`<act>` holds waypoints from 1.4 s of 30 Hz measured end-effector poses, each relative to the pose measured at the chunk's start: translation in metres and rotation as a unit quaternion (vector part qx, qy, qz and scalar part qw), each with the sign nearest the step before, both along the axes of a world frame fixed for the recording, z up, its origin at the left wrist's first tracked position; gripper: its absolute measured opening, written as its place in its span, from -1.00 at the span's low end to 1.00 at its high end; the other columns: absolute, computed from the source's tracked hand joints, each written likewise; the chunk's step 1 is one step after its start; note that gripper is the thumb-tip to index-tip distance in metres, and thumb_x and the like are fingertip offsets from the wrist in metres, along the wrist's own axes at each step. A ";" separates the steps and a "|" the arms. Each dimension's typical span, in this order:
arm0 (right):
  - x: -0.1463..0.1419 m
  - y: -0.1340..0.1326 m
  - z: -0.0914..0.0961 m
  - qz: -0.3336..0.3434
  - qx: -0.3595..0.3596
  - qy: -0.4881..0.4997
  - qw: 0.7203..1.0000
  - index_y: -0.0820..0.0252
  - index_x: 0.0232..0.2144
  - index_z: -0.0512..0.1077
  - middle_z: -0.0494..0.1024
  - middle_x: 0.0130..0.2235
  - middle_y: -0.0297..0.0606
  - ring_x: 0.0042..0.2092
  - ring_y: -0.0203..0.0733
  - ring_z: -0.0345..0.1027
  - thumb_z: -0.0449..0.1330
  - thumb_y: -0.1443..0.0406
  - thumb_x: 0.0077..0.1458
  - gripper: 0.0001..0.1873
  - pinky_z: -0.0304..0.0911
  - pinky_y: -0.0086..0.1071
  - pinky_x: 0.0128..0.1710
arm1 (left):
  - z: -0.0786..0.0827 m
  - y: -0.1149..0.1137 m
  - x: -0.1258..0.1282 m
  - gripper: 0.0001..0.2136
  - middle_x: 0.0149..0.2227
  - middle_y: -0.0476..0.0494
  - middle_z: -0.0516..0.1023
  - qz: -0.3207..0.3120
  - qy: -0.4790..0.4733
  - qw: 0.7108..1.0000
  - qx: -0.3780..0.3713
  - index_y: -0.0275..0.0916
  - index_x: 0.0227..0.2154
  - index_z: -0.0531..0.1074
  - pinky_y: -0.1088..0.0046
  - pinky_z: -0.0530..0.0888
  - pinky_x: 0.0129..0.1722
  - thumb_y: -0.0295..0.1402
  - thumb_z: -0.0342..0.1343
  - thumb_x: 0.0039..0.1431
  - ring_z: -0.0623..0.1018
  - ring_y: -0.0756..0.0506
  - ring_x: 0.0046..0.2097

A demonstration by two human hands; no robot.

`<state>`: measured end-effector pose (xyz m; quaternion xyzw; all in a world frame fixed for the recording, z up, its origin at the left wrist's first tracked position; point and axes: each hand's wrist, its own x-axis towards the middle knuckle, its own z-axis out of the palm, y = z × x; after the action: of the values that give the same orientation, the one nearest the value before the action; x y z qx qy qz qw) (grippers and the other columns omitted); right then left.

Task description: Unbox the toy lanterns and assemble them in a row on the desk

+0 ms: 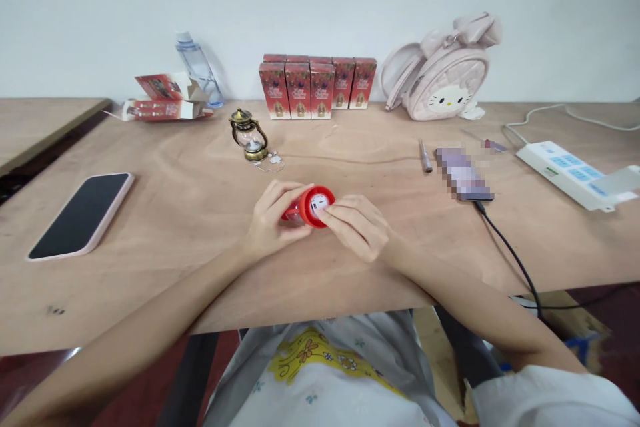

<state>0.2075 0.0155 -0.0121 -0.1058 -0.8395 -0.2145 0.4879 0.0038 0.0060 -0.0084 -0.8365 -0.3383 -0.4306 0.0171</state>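
A small red lantern (317,207) lies tipped on its side over the middle of the table, its round base turned toward me. My left hand (270,219) is closed around its body from the left. In the base, a white round part with small dark marks shows. The fingers of my right hand (361,225) are pressed together at that white part, and whatever they pinch is hidden. Beyond my hands stands a bronze-coloured lantern (250,137) with a clear body and a white candle shape inside. Small white pieces (275,159) lie beside it.
Several red boxes (299,90) stand by the wall, with an opened box (165,100) and a bottle (199,67) to their left. A pink bag (445,77), a screwdriver (425,157), a cabled phone (463,173) and a power strip (570,170) are right. Another phone (83,215) lies left.
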 end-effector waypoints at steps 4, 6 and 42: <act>0.000 0.000 -0.001 -0.008 0.005 0.002 1.000 0.30 -0.19 0.47 0.55 -0.23 -0.14 -0.16 -0.18 0.41 0.18 0.47 0.08 -0.79 0.45 -0.28 -0.23 | -0.001 0.000 0.000 -0.57 -0.14 -0.23 0.49 0.003 0.003 1.000 -0.009 -0.24 0.01 0.35 0.29 0.46 -0.19 -0.21 0.18 0.09 0.48 -0.13 -0.15; 0.000 -0.001 -0.001 -0.016 0.002 -0.003 1.000 0.27 -0.19 0.47 0.55 -0.23 -0.16 -0.17 -0.18 0.42 0.16 0.46 0.10 -0.80 0.45 -0.28 -0.24 | -0.001 -0.001 0.001 -0.56 -0.13 -0.23 0.49 0.001 -0.001 1.000 -0.008 -0.24 0.01 0.35 0.30 0.47 -0.19 -0.21 0.19 0.08 0.48 -0.13 -0.15; 0.002 -0.011 0.018 -0.013 0.012 -0.018 1.000 0.41 -0.23 0.47 0.59 -0.30 -0.10 -0.21 -0.13 0.48 0.16 0.50 0.08 -0.83 0.50 -0.26 -0.21 | 0.002 -0.001 0.000 -0.57 -0.12 -0.23 0.49 -0.014 0.010 1.000 0.005 -0.27 0.01 0.35 0.32 0.47 -0.18 -0.23 0.19 0.09 0.48 -0.12 -0.15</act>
<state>0.2090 0.0042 0.0059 -0.1066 -0.8443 -0.2325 0.4709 0.0040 0.0047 -0.0064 -0.8452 -0.3245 -0.4244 0.0182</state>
